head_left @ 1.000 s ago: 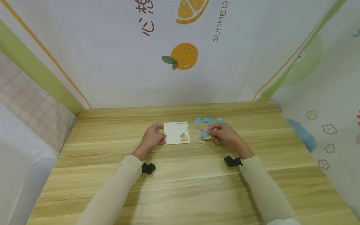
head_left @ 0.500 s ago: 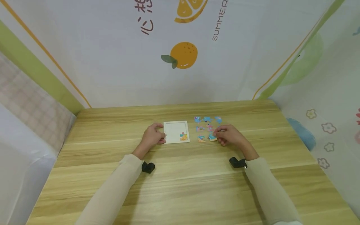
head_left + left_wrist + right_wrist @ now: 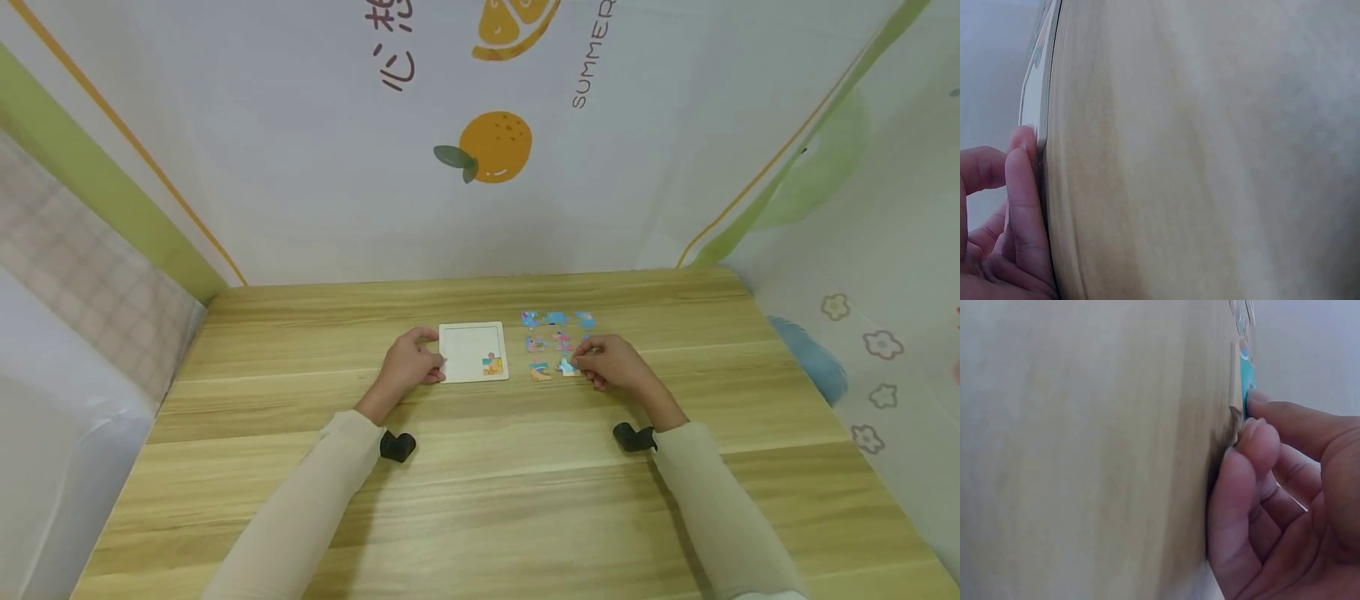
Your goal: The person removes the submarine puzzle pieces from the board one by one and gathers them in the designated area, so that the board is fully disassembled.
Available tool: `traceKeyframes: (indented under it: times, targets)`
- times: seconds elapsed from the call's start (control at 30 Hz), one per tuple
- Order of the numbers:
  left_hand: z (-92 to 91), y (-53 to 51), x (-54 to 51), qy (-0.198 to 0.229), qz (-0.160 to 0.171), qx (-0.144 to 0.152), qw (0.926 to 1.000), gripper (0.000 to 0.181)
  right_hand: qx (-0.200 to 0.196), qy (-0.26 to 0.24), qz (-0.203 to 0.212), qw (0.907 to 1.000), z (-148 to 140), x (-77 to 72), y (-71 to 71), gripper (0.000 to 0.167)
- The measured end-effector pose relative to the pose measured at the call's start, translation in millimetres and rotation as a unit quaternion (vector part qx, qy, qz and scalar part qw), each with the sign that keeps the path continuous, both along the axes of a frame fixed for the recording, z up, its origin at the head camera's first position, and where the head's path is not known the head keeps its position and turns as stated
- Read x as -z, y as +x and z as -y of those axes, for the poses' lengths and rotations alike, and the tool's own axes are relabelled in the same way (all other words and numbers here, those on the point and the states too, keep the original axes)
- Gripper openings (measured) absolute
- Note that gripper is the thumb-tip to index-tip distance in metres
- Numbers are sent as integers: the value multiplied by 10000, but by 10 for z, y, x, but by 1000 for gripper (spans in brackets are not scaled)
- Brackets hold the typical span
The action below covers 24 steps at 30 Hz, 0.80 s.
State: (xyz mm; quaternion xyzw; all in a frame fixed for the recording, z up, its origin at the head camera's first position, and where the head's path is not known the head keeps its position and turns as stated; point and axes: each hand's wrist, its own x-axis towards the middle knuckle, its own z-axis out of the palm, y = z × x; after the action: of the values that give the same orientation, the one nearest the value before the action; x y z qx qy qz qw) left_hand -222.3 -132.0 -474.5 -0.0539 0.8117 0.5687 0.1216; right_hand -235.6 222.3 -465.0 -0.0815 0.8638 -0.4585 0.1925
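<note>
A square white puzzle board (image 3: 463, 354) lies on the table, with a joined bit of yellow and orange puzzle in its lower right corner. My left hand (image 3: 408, 362) grips the board's left edge; in the left wrist view its fingertips (image 3: 1022, 140) meet at the board's corner. To the right of the board, my right hand (image 3: 617, 365) pinches a blue and sandy puzzle piece (image 3: 566, 367) by its right side. The right wrist view has this piece (image 3: 1246, 381) slightly tilted, with thumb and fingers at its near edge.
Several loose puzzle pieces (image 3: 556, 318) lie in rows right of the board, blue ones at the back. A pink piece (image 3: 562, 339) lies behind the pinched one, and a sandy piece (image 3: 539, 372) to its left. A printed curtain (image 3: 337, 208) hangs behind the wooden table (image 3: 480, 500).
My right hand has moved right with the pinched piece, away from the sandy piece, to the right end of the front row. The left hand stays on the board.
</note>
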Motion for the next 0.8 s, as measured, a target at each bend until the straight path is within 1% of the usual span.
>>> traceKeyframes:
  times: [0.23,0.37,0.47,0.67,0.8]
  targets:
    - [-9,1,-16,64,18,-26,10000,44,113,189,64,9997,-2,18,-8,19]
    - [-22,1,-14,69,6,-26,10000,45,59,338,-73,9994,-6,-9,-2,19]
    - [-24,5,-17,64,-12,-18,10000,45,-5,338,-208,9992,24,-58,-9,19]
    - [-16,4,-16,31,-16,-68,10000,44,-124,239,-289,9992,248,-167,-54,23]
    - [-11,18,-19,-35,-15,-73,10000,44,-293,117,-298,9991,453,-187,-98,21]
